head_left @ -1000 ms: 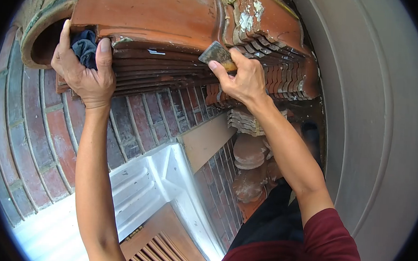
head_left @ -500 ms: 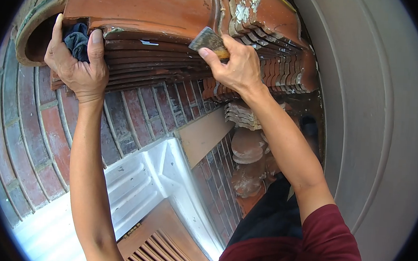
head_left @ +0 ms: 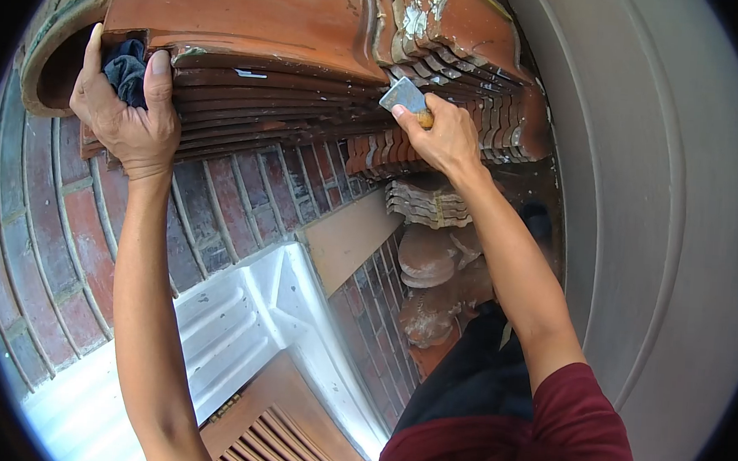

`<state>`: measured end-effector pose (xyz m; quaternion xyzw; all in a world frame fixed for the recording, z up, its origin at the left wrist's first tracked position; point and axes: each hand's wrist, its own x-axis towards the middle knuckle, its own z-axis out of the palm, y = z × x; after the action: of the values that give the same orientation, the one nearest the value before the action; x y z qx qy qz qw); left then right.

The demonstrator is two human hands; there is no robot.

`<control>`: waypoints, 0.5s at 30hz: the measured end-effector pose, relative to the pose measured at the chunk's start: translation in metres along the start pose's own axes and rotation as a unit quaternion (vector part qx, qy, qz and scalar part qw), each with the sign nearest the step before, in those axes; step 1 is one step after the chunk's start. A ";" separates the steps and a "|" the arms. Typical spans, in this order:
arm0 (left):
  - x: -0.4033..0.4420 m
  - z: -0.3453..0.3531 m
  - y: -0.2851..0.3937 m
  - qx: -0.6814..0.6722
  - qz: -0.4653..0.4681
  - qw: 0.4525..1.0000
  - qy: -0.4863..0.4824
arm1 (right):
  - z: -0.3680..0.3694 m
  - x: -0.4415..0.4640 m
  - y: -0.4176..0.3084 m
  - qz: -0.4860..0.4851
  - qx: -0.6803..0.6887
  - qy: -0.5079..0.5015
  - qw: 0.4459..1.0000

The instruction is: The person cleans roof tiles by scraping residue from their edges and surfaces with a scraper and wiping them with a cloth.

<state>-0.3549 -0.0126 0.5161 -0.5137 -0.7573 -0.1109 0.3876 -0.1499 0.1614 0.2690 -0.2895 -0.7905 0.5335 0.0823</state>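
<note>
My left hand (head_left: 131,119) is closed round a bunched dark cloth (head_left: 125,72) at the left end of a stack of clay roof tiles (head_left: 247,12). Its fingers rest against the tile's corner. In my right hand (head_left: 447,134) is a scraper (head_left: 406,99) with a flat grey blade and a yellowish handle. The blade's tip is at the front edge of the upper tiles, near the middle of the stack. White splotches mark the tiles on the right.
A curved ridge tile (head_left: 40,84) lies at the far left. Below are a brick wall (head_left: 91,222), a white frame (head_left: 284,301) and a louvred shutter (head_left: 281,428). More tiles (head_left: 427,255) stand behind my right forearm. A grey panel (head_left: 641,205) rises at the right.
The scraper has moved right along the tile edge, and its blade now shows a lighter face. My left hand stays at the cloth. The whole view has shifted slightly, with the tiles further left.
</note>
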 end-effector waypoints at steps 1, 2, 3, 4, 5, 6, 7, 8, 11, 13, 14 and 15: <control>0.000 0.001 0.000 0.000 -0.002 1.000 0.005 | 0.002 -0.001 0.004 -0.012 0.002 0.013 1.000; 0.000 0.001 0.000 -0.001 -0.004 1.000 0.006 | 0.006 -0.004 0.008 -0.021 0.007 0.024 0.999; -0.001 0.001 0.000 -0.003 -0.004 1.000 0.006 | 0.007 -0.005 0.006 -0.035 0.014 0.029 0.999; -0.001 0.002 0.000 -0.004 -0.003 1.000 0.006 | 0.007 -0.002 0.003 -0.050 0.020 0.035 0.998; -0.001 0.002 0.000 -0.004 -0.002 1.000 0.006 | 0.008 0.001 0.000 -0.066 0.027 0.040 0.997; 0.000 0.002 0.000 -0.004 -0.002 1.000 0.008 | 0.011 0.007 -0.002 -0.080 0.029 0.052 0.995; -0.001 0.001 -0.001 0.000 0.002 1.000 0.008 | 0.011 0.013 -0.011 -0.097 0.032 0.057 0.993; -0.001 0.001 -0.003 0.003 0.005 1.000 0.007 | 0.012 0.018 -0.020 -0.112 0.036 0.061 0.991; -0.001 0.002 -0.004 0.006 0.011 1.000 0.007 | 0.009 0.023 -0.033 -0.116 0.041 0.059 0.991; 0.000 0.003 -0.004 0.002 0.012 1.000 0.015 | 0.010 0.023 -0.021 -0.109 0.022 0.064 0.992; 0.000 0.003 -0.004 -0.002 0.014 1.000 0.020 | 0.013 0.024 -0.014 -0.104 0.038 0.068 0.991; 0.000 0.004 -0.004 -0.005 0.016 1.000 0.023 | 0.010 0.025 -0.019 -0.109 0.038 0.059 0.992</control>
<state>-0.3600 -0.0123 0.5144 -0.5250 -0.7392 -0.1207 0.4041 -0.1820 0.1621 0.2773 -0.2291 -0.7905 0.5325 0.1977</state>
